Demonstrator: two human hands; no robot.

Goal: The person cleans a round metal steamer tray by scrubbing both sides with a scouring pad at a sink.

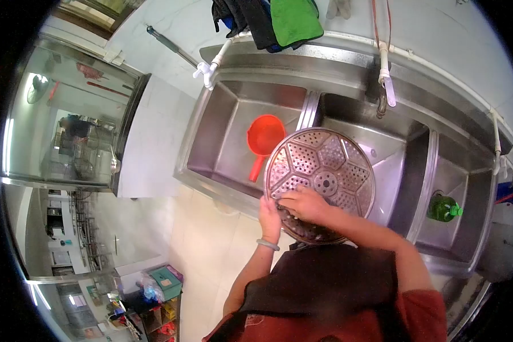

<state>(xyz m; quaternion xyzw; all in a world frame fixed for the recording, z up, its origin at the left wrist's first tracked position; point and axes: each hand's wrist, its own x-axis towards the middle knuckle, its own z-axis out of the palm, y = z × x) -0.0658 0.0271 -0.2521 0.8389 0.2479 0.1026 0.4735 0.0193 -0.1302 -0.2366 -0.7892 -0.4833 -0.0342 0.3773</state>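
Note:
A round perforated metal steamer tray point(347, 196) is tilted over the front of the middle sink basin. My left hand point(269, 215), with a pale bangle at the wrist, grips the tray's left rim. My right hand point(306, 204) lies against the tray's upper face with its fingers bent and pressed together. Whatever may be under those fingers is hidden. Just left of the tray, a red plastic dipper point(266, 135) rests in the left basin, its handle towards me.
The steel sink has three basins; a green bottle point(442, 208) lies in the right one. A white tap point(206, 71) and a lever tap point(386, 85) reach over the basins. Cloths point(295, 24) hang on the wall pipe. A doorway and shelf point(159, 310) stand left.

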